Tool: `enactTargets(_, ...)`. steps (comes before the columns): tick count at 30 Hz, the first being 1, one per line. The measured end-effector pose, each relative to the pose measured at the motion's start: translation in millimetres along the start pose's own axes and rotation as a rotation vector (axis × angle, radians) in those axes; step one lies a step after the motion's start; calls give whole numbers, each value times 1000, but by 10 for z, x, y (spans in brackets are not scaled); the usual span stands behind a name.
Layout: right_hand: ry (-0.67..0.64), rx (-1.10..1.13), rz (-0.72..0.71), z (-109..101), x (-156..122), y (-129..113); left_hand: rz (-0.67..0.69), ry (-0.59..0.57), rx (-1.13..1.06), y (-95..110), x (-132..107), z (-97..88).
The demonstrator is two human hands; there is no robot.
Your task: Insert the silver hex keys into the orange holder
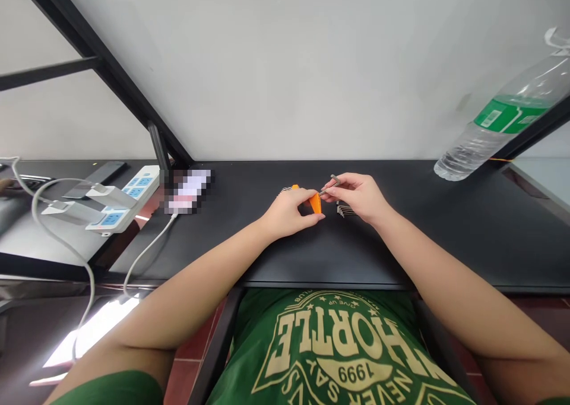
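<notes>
My left hand (288,210) is closed around an orange plastic holder (315,203) for hex keys, held just above the black table (276,256). My right hand (358,196) pinches a small grey L-shaped hex key (332,183), its tip at the holder's top. A few more hex keys (344,211) lie on the table under my right hand. Metal key ends (285,189) stick out past my left hand.
A clear water bottle with a green label (499,123) lies at the back right. A white power strip with plugs (119,200) and a white cable (146,250) are at the left, beside a blurred phone (187,191). A white wall stands behind.
</notes>
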State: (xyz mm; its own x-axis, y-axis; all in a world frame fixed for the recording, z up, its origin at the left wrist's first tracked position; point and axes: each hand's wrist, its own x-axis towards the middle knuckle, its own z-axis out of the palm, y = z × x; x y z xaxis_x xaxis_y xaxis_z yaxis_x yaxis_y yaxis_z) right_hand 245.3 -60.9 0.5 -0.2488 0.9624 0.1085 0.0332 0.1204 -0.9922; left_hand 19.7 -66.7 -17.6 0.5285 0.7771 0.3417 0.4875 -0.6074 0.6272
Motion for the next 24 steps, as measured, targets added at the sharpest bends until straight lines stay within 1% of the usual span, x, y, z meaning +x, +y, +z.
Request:
enactTargets(5, -58, -274, 84, 53, -11, -2, 11, -30, -10, -1, -14, 13)
enactTargets(7, -74, -314, 90, 36, -18, -17, -9, -28, -18, -3, -13, 14)
enactTargets(10, -34, -346, 90, 7, -28, -22, -20, -17, -15, 2, -8, 14)
enactTargets(12, -20, -418, 82, 12, -27, -15, 12, -34, -2, 10, -5, 18)
enactTargets(15, -109, -583, 62, 14, -5, -10, 59, -70, 10, 24, 1, 24)
enactTargets(17, -134, -695, 27, -51, 25, -15, 44, -67, 14, 29, 5, 18)
enactTargets(19, -93, -837, -37, -187, 61, -13, 7, -39, 14, 26, 7, 5)
enactTargets(20, -100, -934, -83, -269, 78, -5, -9, -22, 6, 20, 8, -3)
enactTargets(21, -125, -1032, -86, -349, 94, 7, -23, -9, -5, 12, 9, -10)
enactTargets(23, -211, -1176, -32, -465, 120, 37, -44, 0, -26, -8, 9, -19)
enactTargets(24, -247, -1223, 9, -491, 129, 50, -53, -2, -33, -18, 9, -20)
